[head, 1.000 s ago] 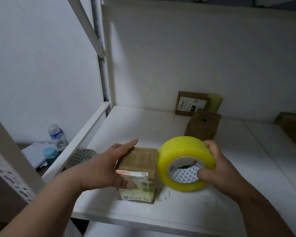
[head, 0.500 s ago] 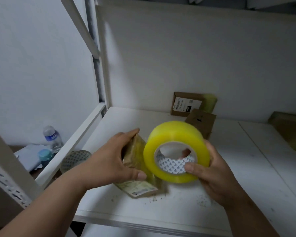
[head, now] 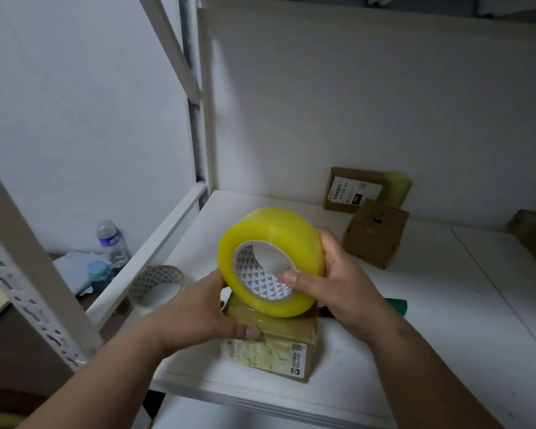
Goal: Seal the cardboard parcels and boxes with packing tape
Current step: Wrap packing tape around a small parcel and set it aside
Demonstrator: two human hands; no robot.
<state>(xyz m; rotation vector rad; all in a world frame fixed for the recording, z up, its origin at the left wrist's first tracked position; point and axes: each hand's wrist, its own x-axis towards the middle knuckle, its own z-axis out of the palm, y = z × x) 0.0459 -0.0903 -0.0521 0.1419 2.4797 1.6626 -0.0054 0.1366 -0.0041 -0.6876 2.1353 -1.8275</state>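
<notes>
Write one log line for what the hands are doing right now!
right hand: grips tape roll | left hand: holds small box on shelf | taping: underway

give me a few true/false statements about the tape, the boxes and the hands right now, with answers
1. The right hand grips the yellow tape roll. True.
2. The left hand rests flat on the shelf. False: it holds the small parcel under the roll.
3. Two more cardboard boxes stand at the back of the shelf. True.
4. The water bottle stands on the shelf beside the parcel. False: it is off the shelf, lower left.
5. A second, nearly used-up tape roll lies left of the shelf. True.
</notes>
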